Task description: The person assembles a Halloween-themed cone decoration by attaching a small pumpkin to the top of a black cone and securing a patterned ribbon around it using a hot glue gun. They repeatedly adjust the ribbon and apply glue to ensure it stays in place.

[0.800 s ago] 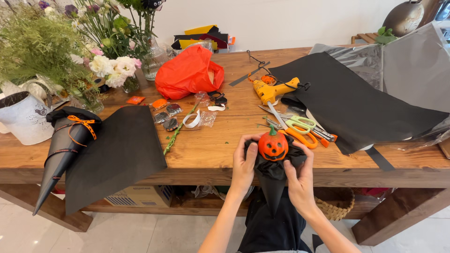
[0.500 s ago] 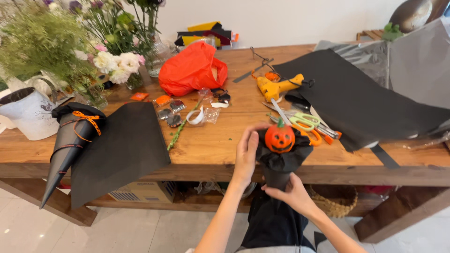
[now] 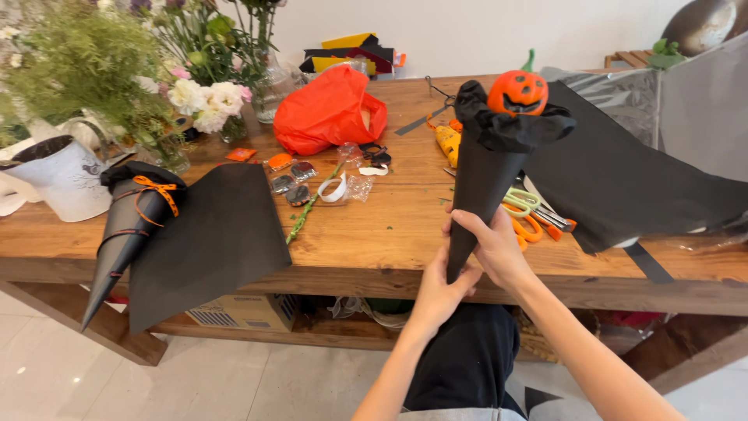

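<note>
Both my hands hold a black paper cone [image 3: 481, 179] upright in front of the wooden table [image 3: 389, 242]. My right hand [image 3: 492, 243] grips the cone's lower half; my left hand [image 3: 438, 294] closes on its pointed tip. An orange pumpkin figure [image 3: 518, 92] with a carved face sits in the crumpled black paper at the cone's wide top. A second black cone [image 3: 128, 226] tied with orange ribbon lies at the table's left edge, beside a flat black sheet [image 3: 214, 234].
An orange plastic bag [image 3: 329, 111], flowers in vases [image 3: 206, 97], a white watering can [image 3: 62, 175], a yellow glue gun [image 3: 448, 142], scissors [image 3: 523, 214], small packets and a large black sheet [image 3: 623, 168] lie on the table. A cardboard box [image 3: 241, 312] stands underneath.
I have lifted the cone with the pumpkin from below the table edge to upright in front of me. My hands slid down from its top to its lower half and tip.
</note>
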